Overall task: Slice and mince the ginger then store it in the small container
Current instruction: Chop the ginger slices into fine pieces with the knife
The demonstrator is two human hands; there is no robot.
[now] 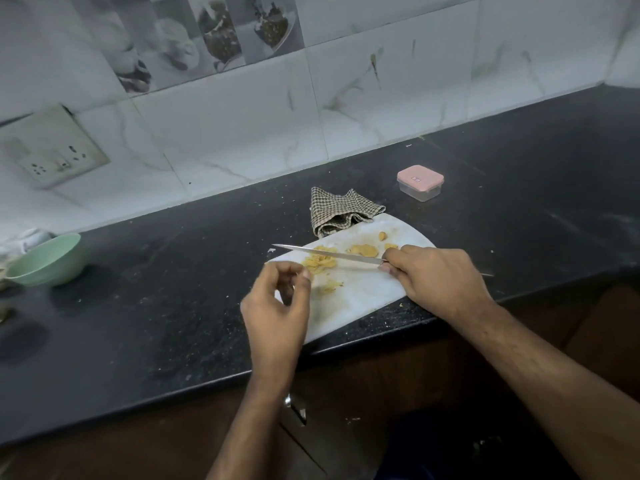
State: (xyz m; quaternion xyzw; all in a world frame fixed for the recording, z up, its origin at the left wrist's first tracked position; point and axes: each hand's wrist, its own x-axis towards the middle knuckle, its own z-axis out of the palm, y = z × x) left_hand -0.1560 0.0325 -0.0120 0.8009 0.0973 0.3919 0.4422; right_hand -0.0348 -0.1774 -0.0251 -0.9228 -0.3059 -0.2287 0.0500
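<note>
Ginger slices sit on the board; right hand grips the knife at 3 o'clock, left hand loosely curled, holding nothing.

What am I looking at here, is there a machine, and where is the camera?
No machine: a person wears a camera on the head, looking down at their own hands. The right hand grips a knife over sliced ginger on a white cutting board. The left hand hovers beside it, fingers loosely curled; whether it pinches anything is unclear. On the dark counter also lie a checked cloth, a closed pink-lidded container and a green bowl.
</note>
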